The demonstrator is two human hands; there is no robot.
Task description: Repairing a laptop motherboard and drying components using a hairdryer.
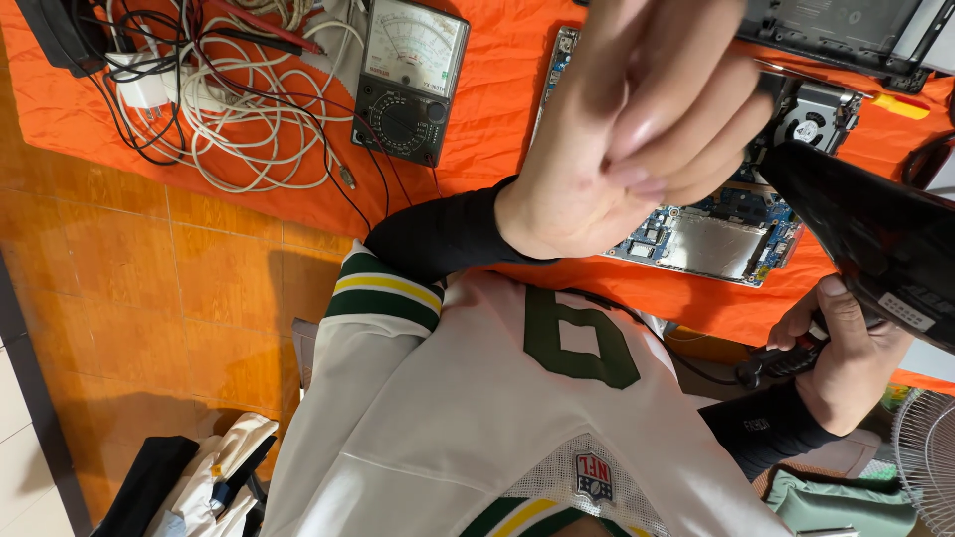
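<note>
Hands: right hand (846, 358) wrapped around handle of black hot-air blower (875, 239), nozzle angled toward laptop circuit board (711, 244). Left hand (637, 129) curled in fist, raised off board, likely avoiding heat; contents indiscernible.

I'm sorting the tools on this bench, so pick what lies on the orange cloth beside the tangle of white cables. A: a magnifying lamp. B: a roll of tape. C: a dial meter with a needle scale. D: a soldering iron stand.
C: a dark dial meter with a needle scale lies on the orange cloth, right beside the white cables.
</note>
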